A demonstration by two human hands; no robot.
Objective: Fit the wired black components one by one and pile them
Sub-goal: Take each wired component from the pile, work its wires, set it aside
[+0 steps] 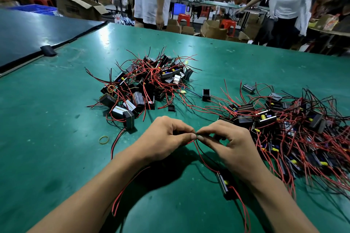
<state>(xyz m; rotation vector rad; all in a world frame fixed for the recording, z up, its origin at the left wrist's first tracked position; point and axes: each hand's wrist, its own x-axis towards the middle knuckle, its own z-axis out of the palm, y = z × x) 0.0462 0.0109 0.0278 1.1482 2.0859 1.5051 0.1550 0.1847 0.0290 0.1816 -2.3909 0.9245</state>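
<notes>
A green table point(56, 119) carries everything. A dark sheet point(28, 34) covers its far left corner, with a black tape piece point(48, 50) over the sheet's edge. In the middle lies a heap of wired black components point(147, 81), red and black leads splayed around it. A second, wider heap point(284, 128) spreads along the right side. Between them sits a lone black housing point(206, 95), with a small black piece point(171, 108) nearer. A yellow rubber band point(104, 139) lies flat left of centre. At the near side rests a single component point(224, 187), its wires point(203, 159) rising off the mat
</notes>
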